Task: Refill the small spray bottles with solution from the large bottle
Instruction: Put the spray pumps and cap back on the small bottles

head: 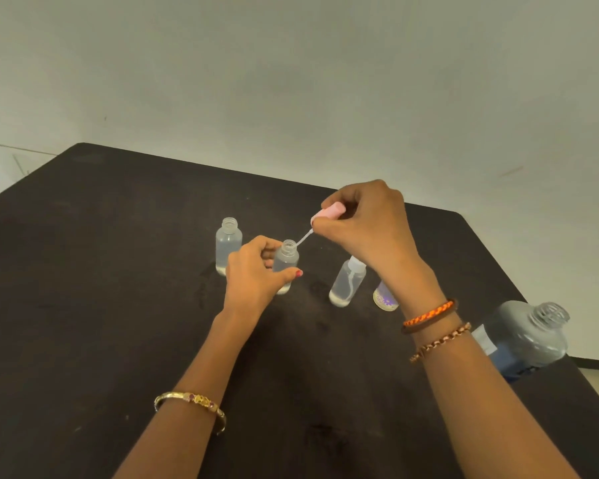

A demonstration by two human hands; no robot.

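My left hand (pixel 256 271) grips a small clear bottle (pixel 286 259) that stands uncapped on the black table (pixel 118 305). My right hand (pixel 363 223) pinches a pink spray head (pixel 329 213) tilted above it, and the thin dip tube (pixel 304 237) points toward the bottle's mouth. A second uncapped small bottle (pixel 228 245) stands to the left. A capped spray bottle (pixel 347 281) with clear liquid stands to the right. The large bottle (pixel 526 337), open at the neck, stands at the right table edge beside my right forearm.
A small bottle with a purple flower label (pixel 384 299) stands partly hidden behind my right wrist. A pale wall runs behind the table. The table's right edge lies close to the large bottle.
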